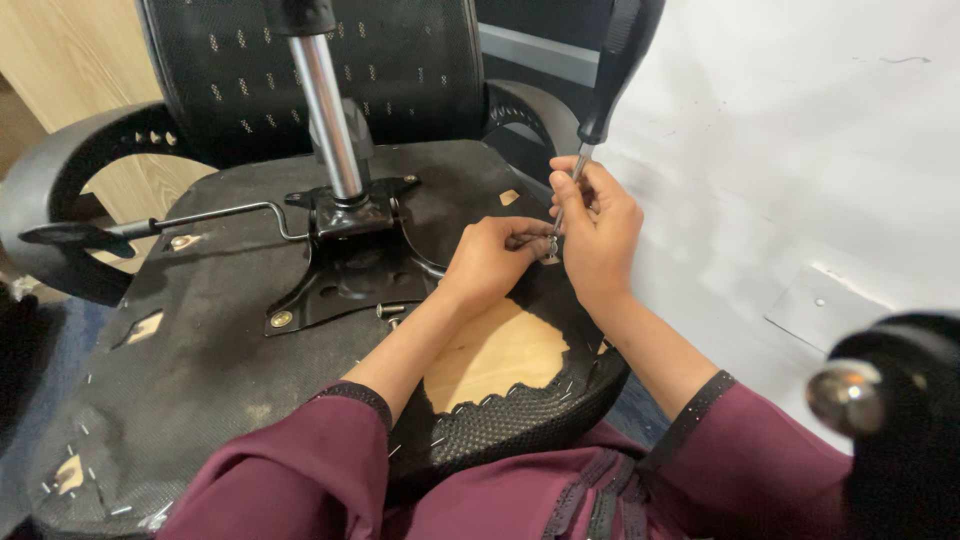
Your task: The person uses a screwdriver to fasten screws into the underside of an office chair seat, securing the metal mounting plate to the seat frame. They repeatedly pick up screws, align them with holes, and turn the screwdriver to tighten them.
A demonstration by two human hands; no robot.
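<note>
The right hand [600, 235] has its grip closed around the metal shaft of a black-handled screwdriver [612, 70], which stands nearly upright with its tip at the right edge of the overturned office chair seat [200, 330]. The left hand [490, 262] has a narrow pinching grip on a small bolt [551, 243] right at that tip. On the seat's underside, left of both hands, sits the black mounting plate [340, 270] with the chrome gas cylinder [325, 100] rising from it. A loose bolt [390, 310] lies beside the plate.
</note>
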